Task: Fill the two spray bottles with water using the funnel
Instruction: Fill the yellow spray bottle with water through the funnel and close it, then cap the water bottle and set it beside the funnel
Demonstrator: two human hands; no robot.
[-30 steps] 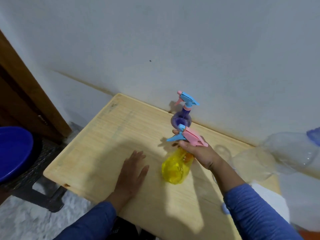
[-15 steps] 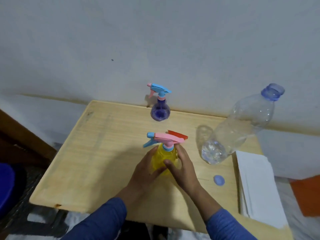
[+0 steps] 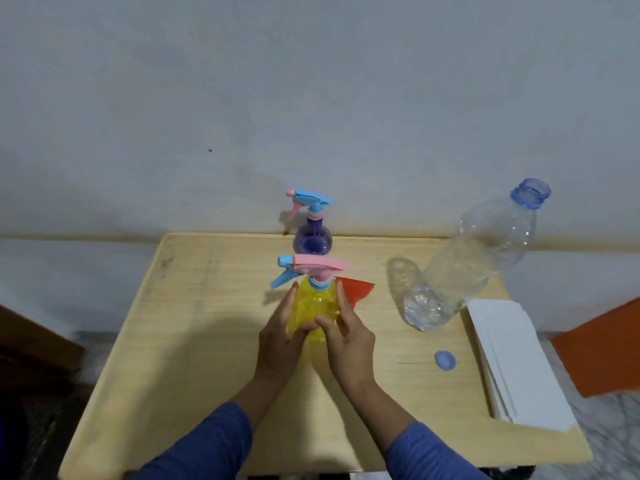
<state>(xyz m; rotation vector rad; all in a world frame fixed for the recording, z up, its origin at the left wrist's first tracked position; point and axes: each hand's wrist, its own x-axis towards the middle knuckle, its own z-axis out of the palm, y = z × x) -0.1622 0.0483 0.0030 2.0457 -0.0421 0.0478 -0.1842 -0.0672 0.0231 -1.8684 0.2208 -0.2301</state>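
Left hand (image 3: 280,336) and right hand (image 3: 346,336) clasp the upright yellow spray bottle (image 3: 317,306) mid-table (image 3: 194,341), fingers wrapped round its sides. Red funnel (image 3: 355,289) at 1 o'clock (partly hidden); purple spray bottle (image 3: 311,239) at 12, by the wall.

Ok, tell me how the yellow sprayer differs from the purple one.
The yellow sprayer has a yellow body, a pink head and a blue trigger; the purple sprayer has a purple body, a blue head and a pink trigger. The yellow one sits mid-table with the left hand and right hand against its sides; the purple one stands untouched at the back by the wall. Both are upright with spray heads on, nozzles pointing left.
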